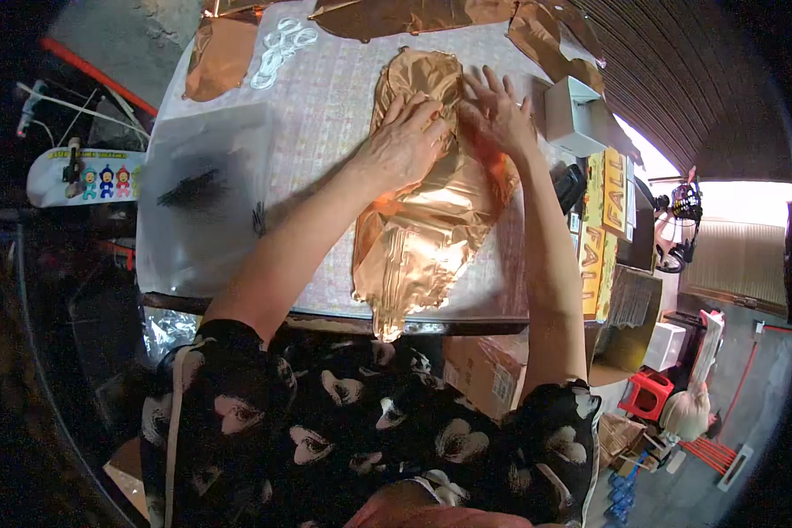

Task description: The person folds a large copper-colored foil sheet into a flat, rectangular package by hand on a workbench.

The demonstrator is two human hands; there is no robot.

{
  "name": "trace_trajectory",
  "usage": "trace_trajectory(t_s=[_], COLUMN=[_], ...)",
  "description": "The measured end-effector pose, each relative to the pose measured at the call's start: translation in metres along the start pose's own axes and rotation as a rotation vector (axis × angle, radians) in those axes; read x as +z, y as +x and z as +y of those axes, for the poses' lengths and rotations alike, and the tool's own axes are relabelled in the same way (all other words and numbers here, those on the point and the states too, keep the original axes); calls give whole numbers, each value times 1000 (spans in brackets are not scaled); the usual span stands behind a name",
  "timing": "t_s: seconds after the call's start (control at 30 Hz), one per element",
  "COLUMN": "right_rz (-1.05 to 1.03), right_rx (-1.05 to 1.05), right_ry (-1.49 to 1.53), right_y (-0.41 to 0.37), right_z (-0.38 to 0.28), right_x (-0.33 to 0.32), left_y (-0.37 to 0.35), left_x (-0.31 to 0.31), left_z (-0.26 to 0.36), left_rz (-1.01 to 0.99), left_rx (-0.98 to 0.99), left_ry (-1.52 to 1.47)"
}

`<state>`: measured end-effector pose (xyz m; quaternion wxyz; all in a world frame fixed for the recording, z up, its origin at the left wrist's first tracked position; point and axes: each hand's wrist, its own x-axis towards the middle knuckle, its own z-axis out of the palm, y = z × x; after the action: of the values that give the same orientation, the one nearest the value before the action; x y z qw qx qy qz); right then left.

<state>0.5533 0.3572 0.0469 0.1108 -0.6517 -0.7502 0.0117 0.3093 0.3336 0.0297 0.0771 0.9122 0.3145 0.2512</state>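
Note:
A copper-coloured foil balloon (436,251), flat and wrinkled, lies lengthwise on the table in front of me, its narrow tail reaching past the near edge. My left hand (407,141) is on its upper part, the fingers bent and closed on a fold of the foil. At the balloon's upper right edge rests my right hand (502,114), its fingers spread and the palm side against the foil. Both hands cover some of the foil beneath them.
Other copper foil pieces (216,57) lie along the far edge. White string (282,48) is coiled nearby. Clear plastic bags (207,246) sit at left, a white open box (575,119) at right. Beyond it are yellow lettered boxes (596,264). A red stool (647,393) stands on the floor.

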Motion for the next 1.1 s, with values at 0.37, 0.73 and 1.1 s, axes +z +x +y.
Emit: trace_trajectory(t_s=[0.37, 0.73, 1.1], right_rz=[29, 23, -181], right_rx=[3, -528, -578], right_ry=[5, 449, 389], right_y=[-63, -156, -196], right_z=[-28, -151, -171], right_x=[-15, -36, -54], left_y=[2, 1, 3], left_x=[3, 13, 18], left_z=[-4, -10, -14], left_rz=[105, 84, 95], left_rx=[67, 53, 96], left_ry=[6, -20, 33])
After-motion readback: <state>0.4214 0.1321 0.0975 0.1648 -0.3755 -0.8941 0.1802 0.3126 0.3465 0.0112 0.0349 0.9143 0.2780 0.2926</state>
